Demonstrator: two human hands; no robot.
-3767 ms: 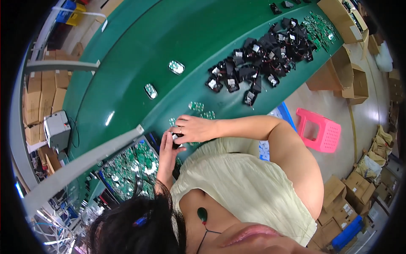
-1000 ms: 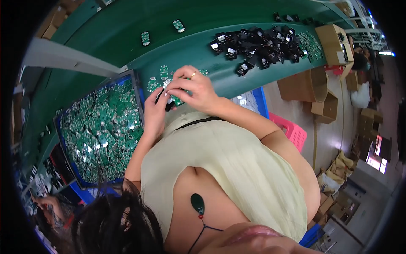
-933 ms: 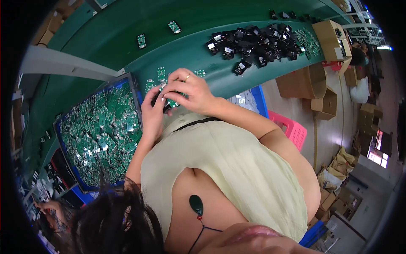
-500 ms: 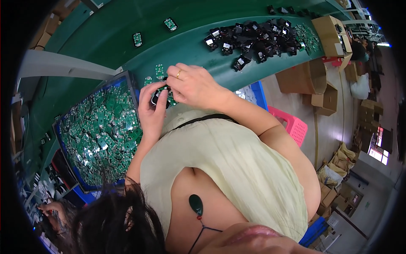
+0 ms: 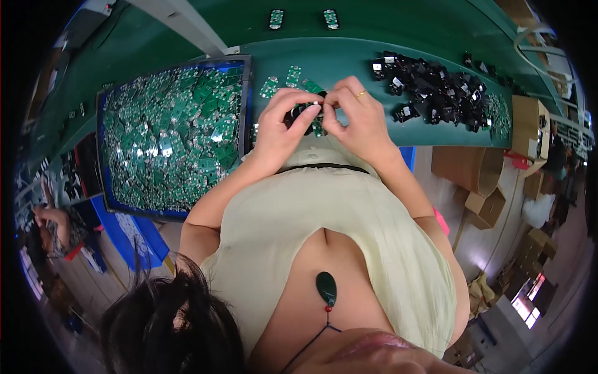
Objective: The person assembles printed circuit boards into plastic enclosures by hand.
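Observation:
In front of my body, over the near edge of the green bench, both hands meet at one small black plastic part [image 5: 298,116]. My left hand [image 5: 278,128] is closed round this part, thumb and index finger pinching near its top. Touching its fingertips, my right hand [image 5: 362,121], with a ring on one finger, is closed in a pinch. A thin reddish wire seems to show between the fingertips, too small to be sure. Just below them a green circuit board [image 5: 318,127] is partly hidden by the fingers. Several loose circuit boards [image 5: 293,76] lie just beyond the hands.
A blue-lined, dark-rimmed tray [image 5: 246,93] heaped with green circuit boards stands at left. On the right side of the bench [image 5: 336,57] lies a pile of black plastic parts [image 5: 436,90], with small boards [image 5: 498,115] and a cardboard box [image 5: 529,128] beyond. Two boards in black casings [image 5: 331,19] lie at the back.
The view has turned, so the bench and tray sit straighter. My right fingers, earlier lapping over the left ones, now meet them tip to tip. The black part stays in my left hand.

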